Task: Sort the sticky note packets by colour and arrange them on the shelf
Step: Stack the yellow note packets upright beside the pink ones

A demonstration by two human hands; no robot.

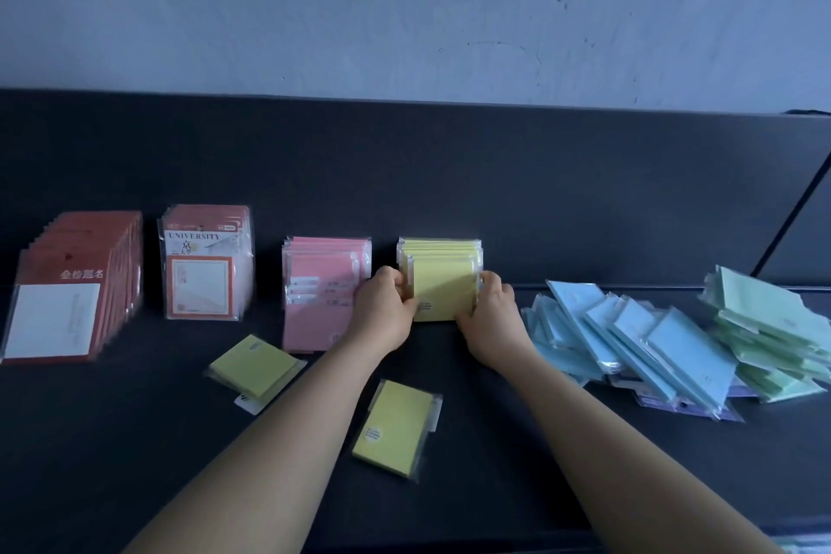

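Gripping the yellow row (pixel 443 283) by its side edges, you risk fanning it. The wrappers look slick, so an uneven squeeze could shoot the front packet forward or tip the whole row flat. A shove to your left could also knock the pink row (pixel 321 292), which stands just beside your left hand (pixel 386 306).

Hands: the left curls round the row's left edge and the right hand (pixel 490 313) round its right edge. Both clasp the row, and nothing else is held.

Position: the row stands leaning back on the shelf (pixel 449 175), pressed between your hands. The blue pile (pixel 629 342) lies unsorted near your right wrist. Two loose yellows (pixel 254 367) (pixel 395 430) lie flat, nearer you than the row, beside your left forearm. Neither has joined the row yet.
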